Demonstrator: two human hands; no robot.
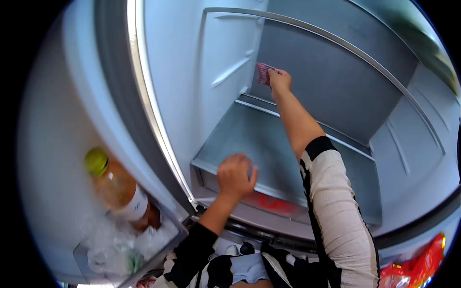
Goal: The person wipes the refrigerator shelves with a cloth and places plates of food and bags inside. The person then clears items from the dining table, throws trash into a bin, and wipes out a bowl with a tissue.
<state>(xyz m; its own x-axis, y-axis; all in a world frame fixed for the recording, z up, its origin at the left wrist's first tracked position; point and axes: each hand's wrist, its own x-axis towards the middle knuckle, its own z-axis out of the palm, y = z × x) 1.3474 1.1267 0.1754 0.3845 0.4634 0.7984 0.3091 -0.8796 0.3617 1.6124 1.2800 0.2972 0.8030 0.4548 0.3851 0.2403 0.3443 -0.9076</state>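
My right hand [280,80] reaches deep into the fridge, fingers pinched on a small pink-red patterned cloth [264,74]. The cloth is up near the grey back wall [331,72], by the left rear corner. Lower down, my left hand [235,176] hovers over the front edge of the glass shelf [273,139]. It is blurred, with its fingers curled and the thumb to the right; whether it holds anything I cannot tell. The right forearm passes over the shelf.
A metal-edged upper shelf [331,36] crosses above my right arm. On the left, the open door's bin [165,249] holds a yellow-capped bottle [122,192] and clear plastic [108,245]. A red shiny package [418,266] lies at the lower right.
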